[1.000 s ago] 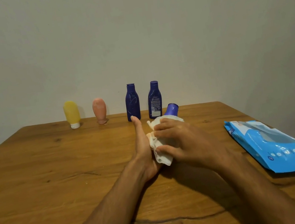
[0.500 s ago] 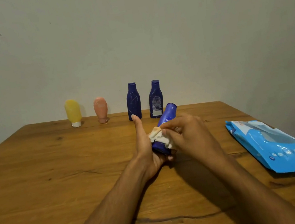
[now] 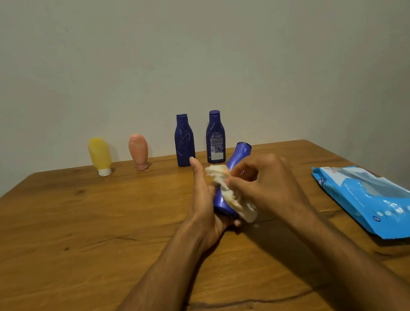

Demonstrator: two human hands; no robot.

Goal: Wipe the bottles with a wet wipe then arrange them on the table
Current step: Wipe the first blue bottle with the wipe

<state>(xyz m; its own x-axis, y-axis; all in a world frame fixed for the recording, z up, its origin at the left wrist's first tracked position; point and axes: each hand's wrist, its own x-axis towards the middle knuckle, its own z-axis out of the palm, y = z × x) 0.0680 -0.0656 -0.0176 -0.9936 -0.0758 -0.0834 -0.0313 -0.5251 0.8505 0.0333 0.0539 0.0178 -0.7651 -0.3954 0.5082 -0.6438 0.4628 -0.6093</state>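
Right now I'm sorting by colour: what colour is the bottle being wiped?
The bottle is dark blue; head view.

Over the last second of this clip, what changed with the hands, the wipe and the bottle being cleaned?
The right hand drew the wet wipe down the tilted blue bottle, from just under its cap toward its base, baring the neck and shoulder. Nothing was let go: the left hand still grips the bottle's lower end. The four standing bottles and the wipes pack stayed put.
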